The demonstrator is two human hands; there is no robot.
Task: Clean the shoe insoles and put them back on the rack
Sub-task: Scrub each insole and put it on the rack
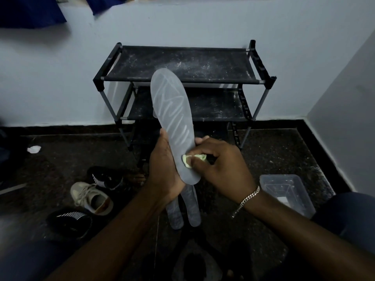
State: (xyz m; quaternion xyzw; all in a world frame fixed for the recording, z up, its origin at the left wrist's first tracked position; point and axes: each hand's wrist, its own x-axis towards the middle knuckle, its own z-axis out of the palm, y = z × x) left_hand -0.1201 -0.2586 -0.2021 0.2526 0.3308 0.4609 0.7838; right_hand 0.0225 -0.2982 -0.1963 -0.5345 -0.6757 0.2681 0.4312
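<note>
A long grey insole [172,116] with pale wipe streaks stands nearly upright in front of me. My left hand [164,165] grips its lower left edge near the heel. My right hand [221,167] pinches a small pale green cloth [189,160] and presses it against the insole's lower part. Two more grey insoles [185,209] lie side by side on the dark floor just below my hands. The black two-shelf shoe rack [182,65] stands against the wall behind the held insole, its dusty shelves bare.
A beige sneaker [91,196] and two black shoes with white stripes [105,177] [71,220] lie on the floor at the left. A clear plastic tub [286,191] sits at the right. A white crumpled scrap [34,149] lies far left.
</note>
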